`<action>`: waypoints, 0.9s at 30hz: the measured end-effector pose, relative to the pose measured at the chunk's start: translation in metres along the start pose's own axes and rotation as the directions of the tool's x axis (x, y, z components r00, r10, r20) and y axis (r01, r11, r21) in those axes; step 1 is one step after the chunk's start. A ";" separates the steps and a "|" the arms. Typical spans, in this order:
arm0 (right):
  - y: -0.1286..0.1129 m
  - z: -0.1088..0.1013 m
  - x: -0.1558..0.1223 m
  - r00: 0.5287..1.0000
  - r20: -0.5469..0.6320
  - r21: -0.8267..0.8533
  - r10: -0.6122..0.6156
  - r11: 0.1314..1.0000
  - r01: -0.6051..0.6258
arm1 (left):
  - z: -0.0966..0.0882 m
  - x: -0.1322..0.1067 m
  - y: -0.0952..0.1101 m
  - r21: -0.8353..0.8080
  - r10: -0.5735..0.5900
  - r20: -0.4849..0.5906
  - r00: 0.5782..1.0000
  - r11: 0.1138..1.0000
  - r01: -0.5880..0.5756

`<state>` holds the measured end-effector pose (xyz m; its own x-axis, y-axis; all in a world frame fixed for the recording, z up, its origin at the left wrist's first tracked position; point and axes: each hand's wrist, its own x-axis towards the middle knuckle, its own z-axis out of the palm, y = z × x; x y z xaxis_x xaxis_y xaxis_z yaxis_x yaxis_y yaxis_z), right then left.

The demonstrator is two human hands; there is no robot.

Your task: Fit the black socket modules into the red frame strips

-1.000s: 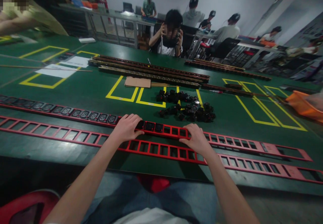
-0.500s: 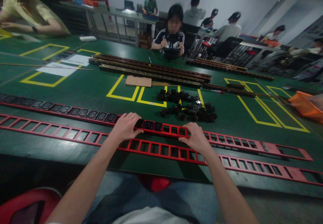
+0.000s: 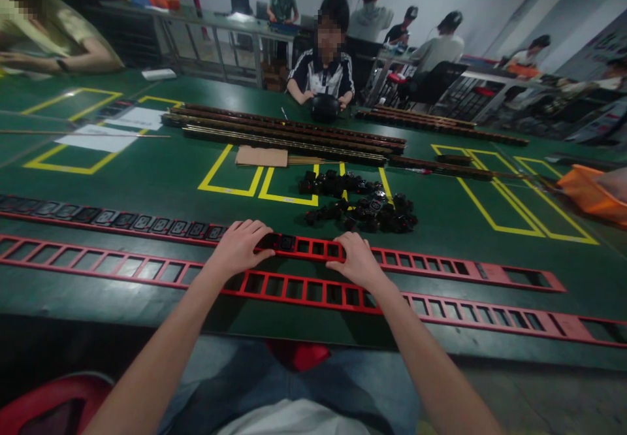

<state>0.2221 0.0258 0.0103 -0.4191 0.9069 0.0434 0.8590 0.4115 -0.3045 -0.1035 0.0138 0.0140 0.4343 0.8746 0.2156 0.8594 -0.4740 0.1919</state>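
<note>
Two long red slotted rails lie side by side across the bench. Black square power sockets [image 3: 179,226] fill the left part of the farther rail [image 3: 416,262], and its right part has open slots. My left hand [image 3: 242,244] is closed over that rail beside the last sockets, thumb on the near edge and fingers over the far side. Farther right, my right hand [image 3: 356,255] grips the same rail at its open slots. The fingertips of both hands are partly hidden behind the rail. Nearer to me, the second red rail [image 3: 304,289] has open slots and runs under my forearms.
Loose black sockets [image 3: 377,209] lie in a heap beyond the rail. Behind them are a piece of cardboard [image 3: 261,156] and dark long strips [image 3: 284,138]. An orange bag [image 3: 590,190] sits at the right, papers [image 3: 98,138] at the left. A person [image 3: 321,76] sits opposite, holding a black object.
The farther rail with its sockets has slid left. My right hand has moved left with it, while my left hand stays at nearly the same spot. The person opposite has lowered the black object.
</note>
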 end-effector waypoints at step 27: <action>-0.018 0.012 0.003 0.998 -0.054 -0.096 -0.037 0.995 0.032 | 0.007 -0.001 -0.002 0.055 -0.021 0.030 0.999 0.998 0.019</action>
<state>0.2019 0.0205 0.0045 -0.4341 0.8946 0.1059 0.8695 0.4468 -0.2104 -0.1037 0.0144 0.0068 0.4238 0.8871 0.1831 0.8812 -0.4506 0.1433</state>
